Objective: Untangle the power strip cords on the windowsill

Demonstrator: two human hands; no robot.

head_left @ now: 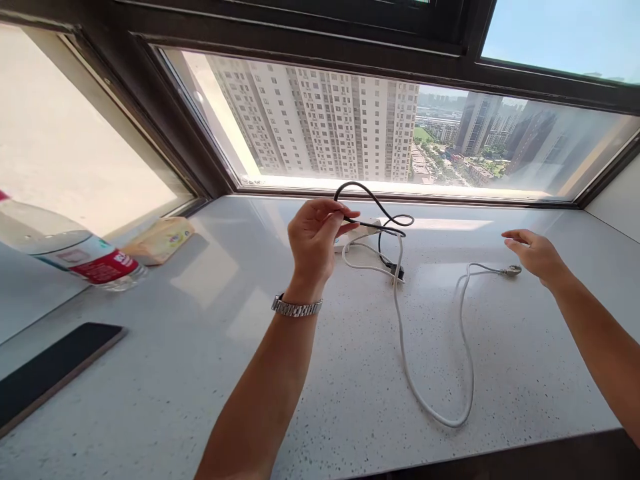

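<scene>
Between thumb and fingers, my left hand (315, 237) pinches a black cable (367, 189), raised above the counter. The cable loops over and runs down to a black plug (397, 270) on the surface. Partly hidden behind that hand is a white power strip (357, 233). Its white cord (403, 347) curves toward the front edge and back up to a light grey plug (511, 271) on the right. My right hand (537, 255) hovers just right of that plug, apart from it, fingers extended and holding nothing.
A speckled white counter (340, 400) lies below a dark-framed window (320, 127). On the left are a large plastic bottle (95, 257) with a red label, a yellowish soft tissue pack (160, 240) and a dark phone (55, 373). The counter's front edge is at the bottom right.
</scene>
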